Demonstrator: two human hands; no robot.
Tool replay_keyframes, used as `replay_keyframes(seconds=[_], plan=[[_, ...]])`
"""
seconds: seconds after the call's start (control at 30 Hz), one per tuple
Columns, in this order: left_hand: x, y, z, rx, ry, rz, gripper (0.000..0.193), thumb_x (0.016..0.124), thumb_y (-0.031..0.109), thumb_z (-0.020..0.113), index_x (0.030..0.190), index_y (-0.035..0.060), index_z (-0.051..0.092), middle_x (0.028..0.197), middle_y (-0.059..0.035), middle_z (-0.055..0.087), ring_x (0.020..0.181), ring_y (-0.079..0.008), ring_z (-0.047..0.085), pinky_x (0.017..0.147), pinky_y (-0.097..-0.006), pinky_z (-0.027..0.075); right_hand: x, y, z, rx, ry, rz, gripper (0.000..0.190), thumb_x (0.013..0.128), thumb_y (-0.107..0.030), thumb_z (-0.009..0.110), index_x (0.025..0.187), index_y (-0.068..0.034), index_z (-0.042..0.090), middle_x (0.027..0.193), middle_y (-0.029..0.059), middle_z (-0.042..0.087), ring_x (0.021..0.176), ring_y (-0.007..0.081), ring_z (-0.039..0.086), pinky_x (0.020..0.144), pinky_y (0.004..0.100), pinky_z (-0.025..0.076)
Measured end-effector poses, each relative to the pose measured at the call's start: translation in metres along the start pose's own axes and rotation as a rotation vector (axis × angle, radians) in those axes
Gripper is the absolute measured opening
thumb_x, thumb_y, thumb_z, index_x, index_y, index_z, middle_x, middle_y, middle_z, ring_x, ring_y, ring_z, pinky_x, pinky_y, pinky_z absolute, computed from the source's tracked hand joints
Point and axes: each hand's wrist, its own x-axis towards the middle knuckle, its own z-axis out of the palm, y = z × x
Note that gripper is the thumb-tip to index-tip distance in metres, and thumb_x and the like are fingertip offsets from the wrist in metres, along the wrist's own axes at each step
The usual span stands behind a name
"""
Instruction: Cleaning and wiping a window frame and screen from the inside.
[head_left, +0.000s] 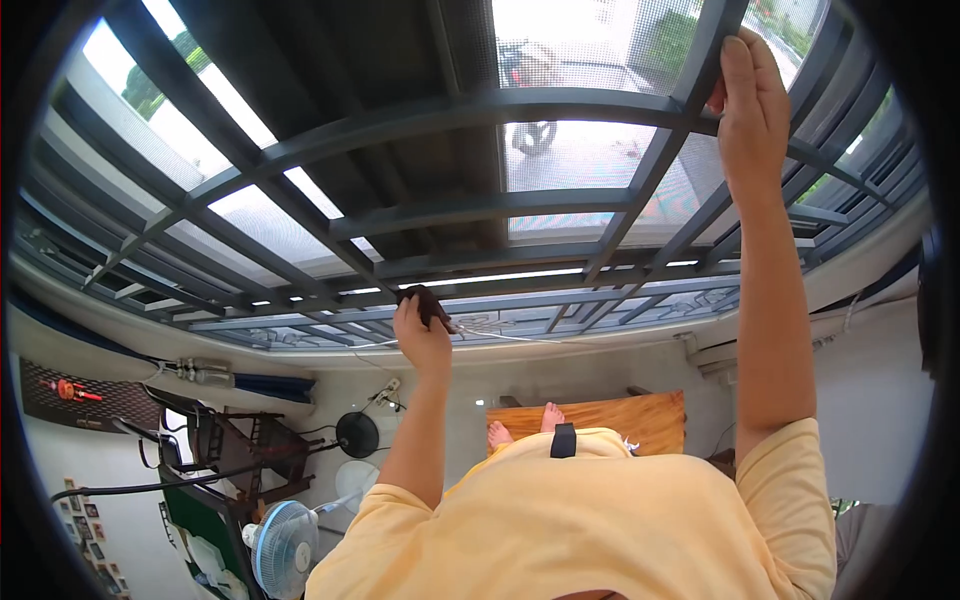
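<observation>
My left hand (422, 334) holds a dark brown cloth (426, 306) against a lower bar of the grey metal window grille (480, 201). Raised at the upper right, my right hand (754, 120) grips an upright bar of the same grille, its thumb in front of the bar. Behind the bars are a mesh screen (577, 154) and a dark panel. My bare feet (553, 416) rest on a wooden bench or table (622, 420) below me.
A standing fan (286, 547) with a blue rim is at the lower left, near a green-topped table (191, 517) and dark chairs. A round black base (358, 435) and a power strip (388, 391) lie on the floor. A white cable (517, 338) runs along the sill.
</observation>
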Motion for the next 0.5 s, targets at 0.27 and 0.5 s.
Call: replay_keyframes(seconds=[0.27,0.5], plan=[[-0.021,0.036,0.048,0.488,-0.254,0.507,0.047,0.060,0.004,0.067,0.107,0.0047,0.062,0.115,-0.0132,0.055,0.107,-0.0354,0.045,0.095,-0.0436,0.038,0.002,-0.008,0.006,0.151,-0.009,-0.041,0.028,0.099,-0.029,0.041,0.097,-0.004,0.052,0.064,-0.0064,0.046,0.050,-0.0008,0.034,0.044,0.0144,0.026],[-0.042,0.057,0.094,0.458,-0.309,0.632,0.041,0.062,0.004,0.065,0.103,0.0040,0.063,0.106,-0.0110,0.056,0.105,-0.0317,0.048,0.085,-0.0415,0.041,-0.001,-0.001,-0.003,0.021,0.012,-0.019,0.026,0.099,-0.027,0.043,0.107,-0.008,0.060,0.067,-0.0060,0.046,0.058,0.0017,0.034,0.052,0.0174,0.029]])
